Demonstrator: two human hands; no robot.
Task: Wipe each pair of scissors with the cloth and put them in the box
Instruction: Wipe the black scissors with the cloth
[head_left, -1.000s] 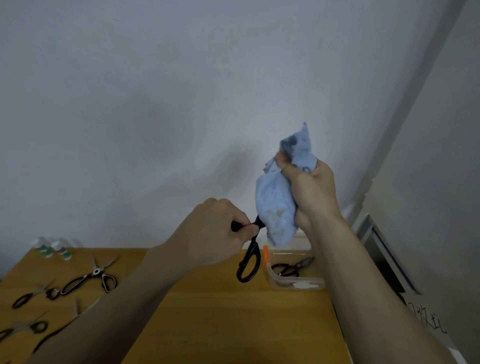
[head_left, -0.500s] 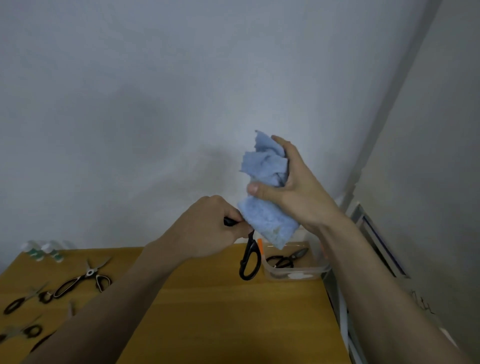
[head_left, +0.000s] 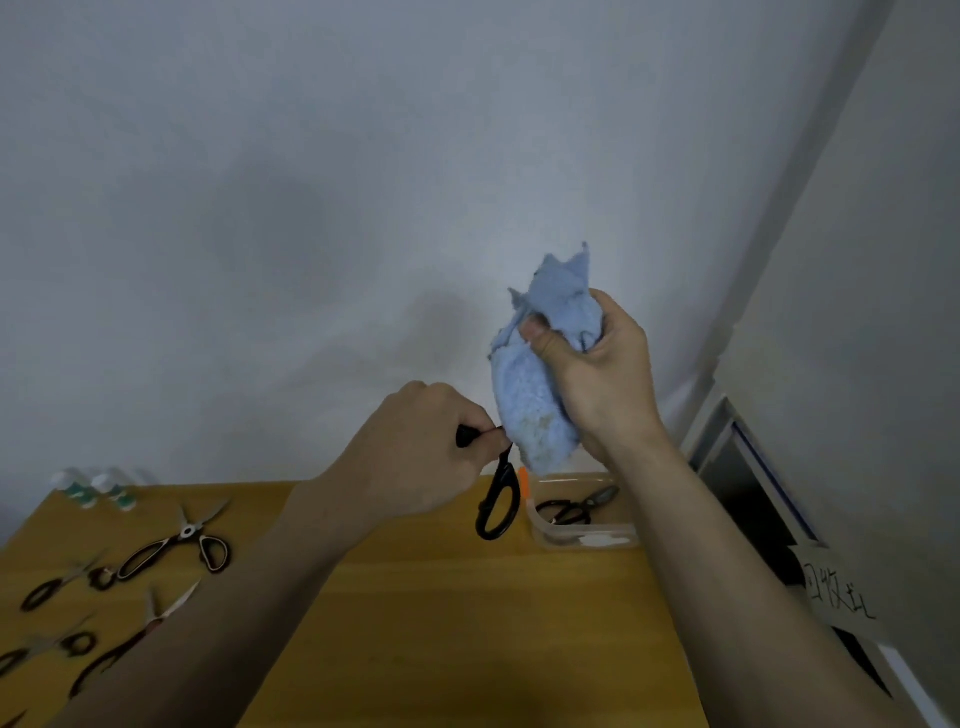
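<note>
Left hand (head_left: 415, 457) gripping our black scissors (head_left: 496, 499) by one handle, right hand (head_left: 597, 374) squeezing the blue cloth (head_left: 530, 400) around the blades, above the clear box (head_left: 582, 538).

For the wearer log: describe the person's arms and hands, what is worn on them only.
Both forearms are bare right up to the bottom edge of the picture; no sleeve shows. The left hand and right hand wear no gloves. No ring, watch or bracelet is visible on either wrist or on the fingers that show.
</note>
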